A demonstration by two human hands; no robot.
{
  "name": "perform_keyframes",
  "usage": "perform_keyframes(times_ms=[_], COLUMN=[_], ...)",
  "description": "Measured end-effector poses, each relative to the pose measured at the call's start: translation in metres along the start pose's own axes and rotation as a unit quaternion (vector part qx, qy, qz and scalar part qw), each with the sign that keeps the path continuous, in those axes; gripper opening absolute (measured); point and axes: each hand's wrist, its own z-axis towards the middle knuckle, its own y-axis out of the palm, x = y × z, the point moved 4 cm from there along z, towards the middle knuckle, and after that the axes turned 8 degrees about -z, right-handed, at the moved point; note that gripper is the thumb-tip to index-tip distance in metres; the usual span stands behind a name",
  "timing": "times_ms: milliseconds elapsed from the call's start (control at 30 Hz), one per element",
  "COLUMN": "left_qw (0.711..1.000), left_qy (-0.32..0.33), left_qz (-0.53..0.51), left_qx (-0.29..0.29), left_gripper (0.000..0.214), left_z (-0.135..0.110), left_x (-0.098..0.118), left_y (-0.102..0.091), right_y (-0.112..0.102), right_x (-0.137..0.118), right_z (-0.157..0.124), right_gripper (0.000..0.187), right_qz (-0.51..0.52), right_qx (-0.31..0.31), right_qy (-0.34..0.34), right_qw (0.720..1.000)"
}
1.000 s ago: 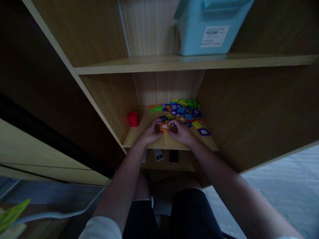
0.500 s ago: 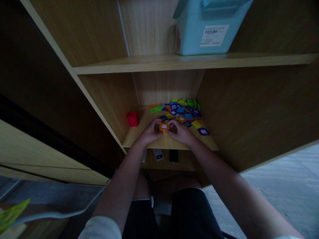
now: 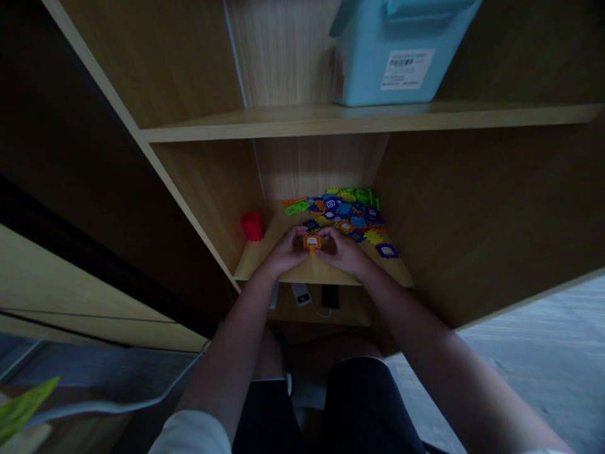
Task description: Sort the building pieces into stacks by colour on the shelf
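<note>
Both hands reach into the lower compartment of a wooden shelf unit (image 3: 331, 272). My left hand (image 3: 283, 252) and my right hand (image 3: 346, 252) meet at the shelf's front, fingers pinched on a small orange toothed plastic piece (image 3: 312, 242) held between them. Just behind lies a heap of coloured interlocking pieces (image 3: 347, 213) in green, blue, purple, orange and yellow. One purple piece (image 3: 387, 251) sits apart, to the right of my right hand.
A red cube of joined pieces (image 3: 252, 226) stands at the shelf's left. A light-blue lidded bin (image 3: 397, 50) rests on the upper shelf (image 3: 283, 123). Below the lower shelf sit a small white device (image 3: 301, 295) with a lit dot and a dark block (image 3: 329, 296).
</note>
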Motion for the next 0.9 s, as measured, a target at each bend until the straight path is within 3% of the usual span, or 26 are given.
perform_keyframes(times_ms=[600, 900], left_qw=[1.000, 0.999], left_qy=[0.001, 0.002], left_qz=[0.016, 0.034], left_qx=[-0.002, -0.015], left_gripper=[0.062, 0.079], left_z=[-0.0001, -0.0015], left_x=[0.0011, 0.0030], left_y=[-0.0001, 0.0010], right_y=[0.0028, 0.0048], right_x=[0.0032, 0.0067], right_z=[0.0001, -0.0004], right_gripper=[0.041, 0.052], right_qz=[0.015, 0.003], right_qx=[0.006, -0.003], right_qy=[-0.006, 0.002], right_qw=[1.000, 1.000])
